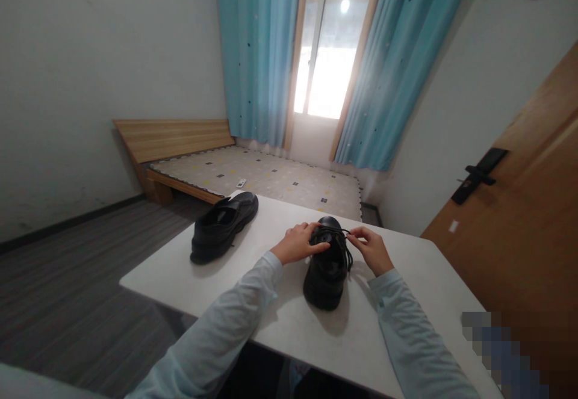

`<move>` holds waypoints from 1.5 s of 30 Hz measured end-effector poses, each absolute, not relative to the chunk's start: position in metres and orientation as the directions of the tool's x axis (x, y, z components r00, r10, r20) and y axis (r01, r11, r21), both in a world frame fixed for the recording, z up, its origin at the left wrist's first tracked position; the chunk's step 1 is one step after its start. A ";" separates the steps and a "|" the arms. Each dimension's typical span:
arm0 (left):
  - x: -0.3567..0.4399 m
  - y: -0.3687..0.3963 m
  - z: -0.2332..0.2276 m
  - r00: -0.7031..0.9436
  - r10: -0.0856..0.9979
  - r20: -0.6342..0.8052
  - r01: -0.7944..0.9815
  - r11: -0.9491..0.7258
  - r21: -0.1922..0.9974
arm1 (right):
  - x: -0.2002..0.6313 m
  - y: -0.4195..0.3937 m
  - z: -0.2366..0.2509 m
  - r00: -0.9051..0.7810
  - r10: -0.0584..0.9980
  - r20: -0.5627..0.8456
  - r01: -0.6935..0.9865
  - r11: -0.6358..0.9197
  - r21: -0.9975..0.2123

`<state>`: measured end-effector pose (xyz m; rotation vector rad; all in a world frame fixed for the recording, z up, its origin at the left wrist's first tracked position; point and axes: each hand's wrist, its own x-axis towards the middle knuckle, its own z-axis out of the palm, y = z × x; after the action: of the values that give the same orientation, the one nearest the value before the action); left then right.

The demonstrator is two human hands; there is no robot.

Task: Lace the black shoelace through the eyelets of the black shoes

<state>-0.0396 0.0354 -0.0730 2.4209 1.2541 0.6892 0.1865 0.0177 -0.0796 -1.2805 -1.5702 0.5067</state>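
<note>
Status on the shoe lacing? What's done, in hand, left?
Done: nothing clearly finished; no tied bow shows. In hand: both hands are on the near shoe, left hand over its laced front, right hand pinching a lace. Left: the far shoe lies untouched on the white table.

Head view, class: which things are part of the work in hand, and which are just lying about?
In hand:
- laced shoe
- its lace
- left hand
- right hand

Lying about:
- second shoe
- bed
- curtains
- door
</note>
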 end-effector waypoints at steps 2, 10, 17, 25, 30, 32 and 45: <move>-0.040 0.036 -0.073 0.497 0.826 0.266 0.667 -0.560 0.492 | 0.185 0.019 -0.079 0.078 0.909 0.410 0.374 0.355 -0.857; -0.039 0.036 -0.073 0.495 0.827 0.267 0.669 -0.559 0.490 | 0.176 0.013 -0.071 0.069 0.909 0.411 0.194 0.392 -0.899; -0.040 0.036 -0.072 0.495 0.828 0.264 0.670 -0.557 0.490 | 0.175 0.007 -0.065 0.041 0.866 0.498 0.376 0.448 -0.811; -0.039 0.038 -0.075 0.482 0.831 0.277 0.672 -0.553 0.493 | 0.180 0.005 -0.066 -0.095 0.754 0.650 0.747 0.486 -0.454; -0.038 0.038 -0.076 0.479 0.832 0.279 0.672 -0.552 0.494 | 0.184 0.008 -0.070 -0.177 0.744 0.644 0.814 0.478 -0.330; -0.038 0.038 -0.075 0.480 0.833 0.275 0.671 -0.551 0.496 | 0.185 0.010 -0.072 -0.186 0.738 0.648 0.822 0.478 -0.309; -0.037 0.036 -0.073 0.486 0.830 0.273 0.675 -0.556 0.485 | 0.197 0.010 -0.070 0.166 0.700 0.694 0.740 0.377 -0.557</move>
<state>-0.0367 0.0364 -0.0729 2.4237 1.2701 0.6981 0.1966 0.0102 -0.0699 -1.3370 -1.5465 -0.0464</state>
